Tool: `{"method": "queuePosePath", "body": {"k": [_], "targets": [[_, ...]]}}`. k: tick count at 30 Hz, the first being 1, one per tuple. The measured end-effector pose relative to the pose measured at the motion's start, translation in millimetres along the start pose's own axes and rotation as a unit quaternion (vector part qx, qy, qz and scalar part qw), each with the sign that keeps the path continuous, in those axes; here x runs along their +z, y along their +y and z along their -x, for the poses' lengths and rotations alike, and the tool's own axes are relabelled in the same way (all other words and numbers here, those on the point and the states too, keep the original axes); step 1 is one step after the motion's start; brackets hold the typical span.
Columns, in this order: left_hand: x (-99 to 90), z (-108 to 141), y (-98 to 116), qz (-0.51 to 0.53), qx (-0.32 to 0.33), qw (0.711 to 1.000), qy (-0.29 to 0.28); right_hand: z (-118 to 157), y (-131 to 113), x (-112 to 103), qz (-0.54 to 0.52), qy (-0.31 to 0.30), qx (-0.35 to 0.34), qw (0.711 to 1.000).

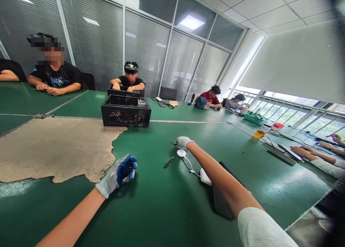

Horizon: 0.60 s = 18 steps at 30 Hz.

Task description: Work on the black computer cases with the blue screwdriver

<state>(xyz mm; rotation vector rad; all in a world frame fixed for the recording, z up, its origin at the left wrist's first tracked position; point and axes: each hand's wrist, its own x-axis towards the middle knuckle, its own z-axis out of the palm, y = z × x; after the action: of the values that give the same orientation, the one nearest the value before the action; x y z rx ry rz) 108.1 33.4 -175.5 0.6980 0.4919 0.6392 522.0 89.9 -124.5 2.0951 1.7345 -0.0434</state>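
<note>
Both my hands wear white gloves, the left one with a blue palm. My left hand point(121, 173) is curled, palm inward, around something dark that I cannot make out. My right hand point(184, 143) is stretched forward with its fingers closed on a small dark tool, whose tip points left. Just below that hand are a round white puck point(181, 153) on a cable and a small dark strip-shaped part point(169, 162) lying on the green table point(153, 211). Under my right forearm are a white adapter point(205, 177) and a dark flat device point(221, 202).
A black open computer case point(126, 112) stands ahead, with another behind it at a person's hands. A bare beige patch point(59, 146) spreads at left. At right lie laptops, cables, a green basket point(254, 118) and another person's hands. More people sit around the table.
</note>
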Motion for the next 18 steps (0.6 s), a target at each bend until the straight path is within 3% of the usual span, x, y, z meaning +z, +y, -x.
{"method": "queuePosePath", "body": {"k": [6,13,18], "targets": [[0.8,-1,1,0.003,-0.009,1.0,0.011,1,-8,3,0.008,-0.005,-0.015,1.0],[8.6,3,2,-0.001,-0.007,1.0,0.008,-4,1,-3,-0.027,0.042,0.039,0.998],[7.7,1,10,-0.035,0.047,0.997,0.047,-4,-12,-2,-0.048,0.058,0.043,0.996]]}}
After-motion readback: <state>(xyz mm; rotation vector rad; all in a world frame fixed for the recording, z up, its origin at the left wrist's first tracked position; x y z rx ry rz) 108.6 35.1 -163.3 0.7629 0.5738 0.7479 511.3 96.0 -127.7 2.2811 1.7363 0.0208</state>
